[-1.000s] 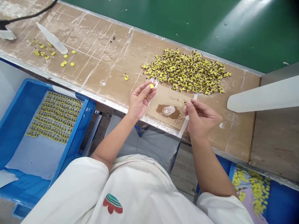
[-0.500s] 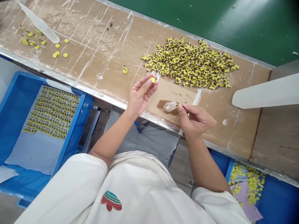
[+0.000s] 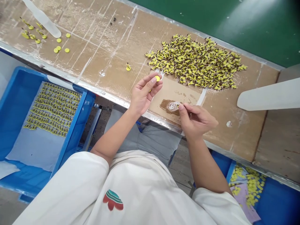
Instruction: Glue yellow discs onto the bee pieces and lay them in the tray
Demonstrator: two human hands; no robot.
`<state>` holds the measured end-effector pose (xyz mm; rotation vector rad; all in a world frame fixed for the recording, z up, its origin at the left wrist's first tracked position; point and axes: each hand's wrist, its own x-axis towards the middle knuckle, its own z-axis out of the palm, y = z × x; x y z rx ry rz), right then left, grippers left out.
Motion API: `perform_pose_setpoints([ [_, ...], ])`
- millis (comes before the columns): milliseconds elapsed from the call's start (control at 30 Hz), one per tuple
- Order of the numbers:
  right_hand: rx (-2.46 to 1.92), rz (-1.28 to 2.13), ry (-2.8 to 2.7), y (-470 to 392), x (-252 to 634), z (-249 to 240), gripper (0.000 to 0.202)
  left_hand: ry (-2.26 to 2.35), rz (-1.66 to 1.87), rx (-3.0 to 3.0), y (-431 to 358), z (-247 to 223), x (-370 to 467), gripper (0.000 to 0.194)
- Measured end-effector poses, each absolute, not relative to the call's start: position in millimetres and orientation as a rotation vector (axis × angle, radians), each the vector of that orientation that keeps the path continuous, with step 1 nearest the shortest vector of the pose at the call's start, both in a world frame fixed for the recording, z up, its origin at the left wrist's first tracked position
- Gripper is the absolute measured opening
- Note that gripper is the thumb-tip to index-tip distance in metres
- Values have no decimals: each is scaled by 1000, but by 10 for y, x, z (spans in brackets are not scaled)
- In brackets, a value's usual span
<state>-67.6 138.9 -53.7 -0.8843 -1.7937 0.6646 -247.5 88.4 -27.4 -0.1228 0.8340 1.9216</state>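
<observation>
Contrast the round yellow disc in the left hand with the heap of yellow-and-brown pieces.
The round yellow disc is one item; the heap of yellow-and-brown pieces holds many. The disc looks plain yellow, the heap mixed with brown. The disc is pinched in the left hand; the heap lies on the brown worktop. Both show bright yellow.

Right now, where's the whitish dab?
In the head view, the whitish dab is just right of centre, on the brown patch, immediately left of the fingers of the right hand and on the near side of the pile.
</observation>
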Motion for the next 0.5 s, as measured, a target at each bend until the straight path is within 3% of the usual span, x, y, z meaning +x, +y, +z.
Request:
perform_pose_setpoints([
  [500,-924,640,-1792,1391,-679,-548,13,828,1910,-167,875,-257,-2468,40],
])
